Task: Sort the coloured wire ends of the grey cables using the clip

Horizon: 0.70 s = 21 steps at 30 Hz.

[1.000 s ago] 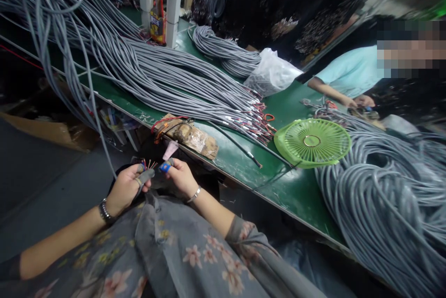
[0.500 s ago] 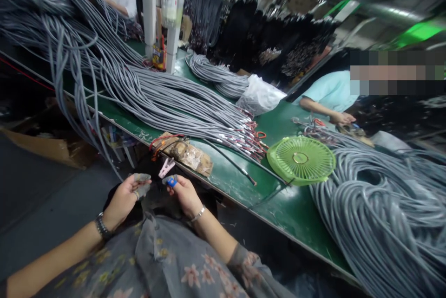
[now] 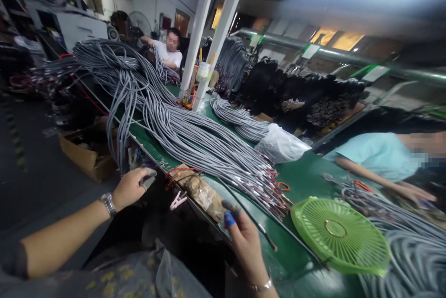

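My left hand point(image 3: 134, 189) hovers in front of the table edge, its fingers loosely bent and apart, with nothing visible in it. Grey coverings sit on its fingertips. Over the table's front edge is my right hand point(image 3: 246, 240), its thumb wrapped in blue and held apart from a dark-covered index finger; I see nothing gripped. Beside it lies a brown, tape-wrapped pad point(image 3: 204, 193), and a pale pink clip point(image 3: 178, 201) hangs at the edge. Close to the right hand, a single dark cable point(image 3: 240, 203) runs across the green table point(image 3: 226, 186). A large bundle of grey cables point(image 3: 195, 138) stretches behind.
A green fan point(image 3: 336, 233) lies at the right, near more coiled grey cables point(image 3: 407, 261). White posts point(image 3: 216, 33) rise from the table beyond a plastic bag point(image 3: 282, 144). A cardboard box point(image 3: 87, 154) stands on the floor. Two co-workers sit across the table.
My hands have moved apart, the right one going rightward to the table edge, the left staying off it. The camera view has tilted up and turned left.
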Each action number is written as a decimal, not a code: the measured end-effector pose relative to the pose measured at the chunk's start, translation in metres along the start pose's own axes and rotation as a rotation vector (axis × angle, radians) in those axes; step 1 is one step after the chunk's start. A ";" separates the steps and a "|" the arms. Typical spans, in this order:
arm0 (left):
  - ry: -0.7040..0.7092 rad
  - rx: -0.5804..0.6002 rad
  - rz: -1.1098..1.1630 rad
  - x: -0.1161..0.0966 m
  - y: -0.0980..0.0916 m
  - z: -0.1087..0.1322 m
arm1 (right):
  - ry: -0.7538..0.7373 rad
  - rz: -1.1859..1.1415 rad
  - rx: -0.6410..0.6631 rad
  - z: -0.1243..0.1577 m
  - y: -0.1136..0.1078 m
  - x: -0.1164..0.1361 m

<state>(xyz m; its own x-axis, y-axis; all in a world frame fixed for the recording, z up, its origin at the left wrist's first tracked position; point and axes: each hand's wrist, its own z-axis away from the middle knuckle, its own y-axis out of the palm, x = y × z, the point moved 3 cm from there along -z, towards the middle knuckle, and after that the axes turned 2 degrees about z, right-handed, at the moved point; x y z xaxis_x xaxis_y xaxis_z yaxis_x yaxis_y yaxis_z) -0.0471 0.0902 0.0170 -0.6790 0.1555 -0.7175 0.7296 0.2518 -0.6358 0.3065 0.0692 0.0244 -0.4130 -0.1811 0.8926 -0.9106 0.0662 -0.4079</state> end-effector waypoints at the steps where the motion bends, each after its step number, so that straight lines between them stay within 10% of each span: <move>1: 0.061 0.028 -0.114 0.000 -0.003 -0.010 | -0.015 0.036 -0.035 -0.005 -0.008 -0.004; 13: 0.163 0.153 -0.436 -0.008 -0.014 -0.142 | 0.012 0.077 -0.034 -0.026 -0.013 -0.042; 21: 0.089 0.079 -0.031 -0.026 -0.036 -0.140 | 0.062 -0.003 -0.009 -0.029 -0.010 -0.038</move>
<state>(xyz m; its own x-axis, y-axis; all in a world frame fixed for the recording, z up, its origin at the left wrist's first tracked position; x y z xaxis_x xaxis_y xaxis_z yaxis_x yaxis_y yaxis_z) -0.0671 0.2112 0.0980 -0.7033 0.2344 -0.6711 0.7099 0.1821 -0.6803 0.3311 0.1038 0.0006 -0.4100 -0.1205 0.9041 -0.9119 0.0750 -0.4035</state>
